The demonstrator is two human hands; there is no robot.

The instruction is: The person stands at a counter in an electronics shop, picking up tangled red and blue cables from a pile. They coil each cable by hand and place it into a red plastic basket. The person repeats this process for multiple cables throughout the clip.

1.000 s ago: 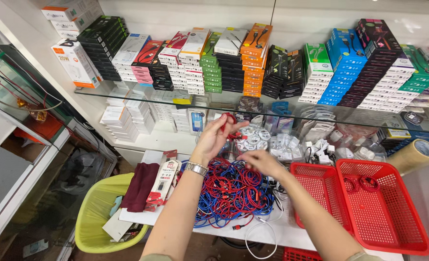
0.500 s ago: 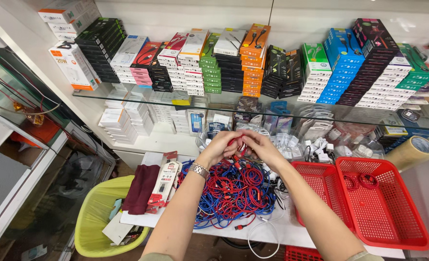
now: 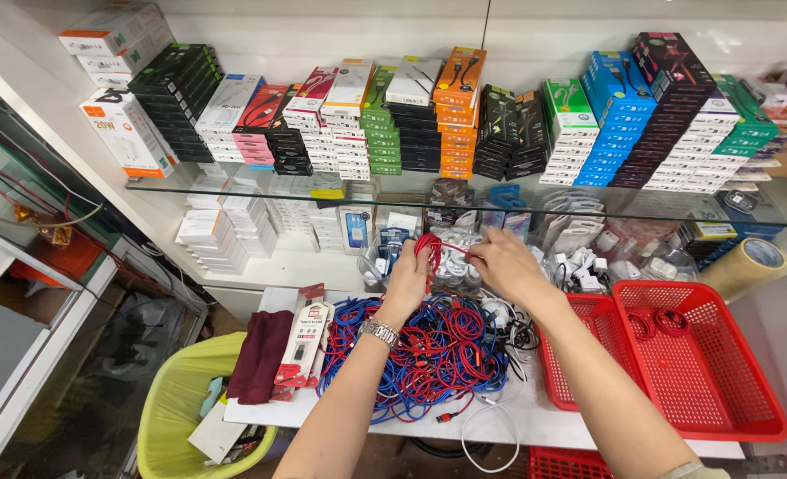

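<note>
My left hand (image 3: pixel 409 277), with a metal watch on its wrist, holds a small coil of red cable (image 3: pixel 429 250) above a tangled pile of red and blue cables (image 3: pixel 420 350) on the white table. My right hand (image 3: pixel 504 263) pinches the cable's loose end just to the right of the coil. Both hands hover over the back part of the pile, in front of the lower shelf.
Two red mesh baskets (image 3: pixel 704 372) sit at the right, with coiled red cables in them. A yellow bin (image 3: pixel 167 417) stands at the lower left beside a dark red cloth (image 3: pixel 259 355) and a packaged cable (image 3: pixel 303 341). Stacked boxes fill the glass shelf (image 3: pixel 464 191). A tape roll (image 3: pixel 748 264) lies at the right.
The hands came together from apart, then shifted slightly right; the red cable is now wound into a coil in my left hand.
</note>
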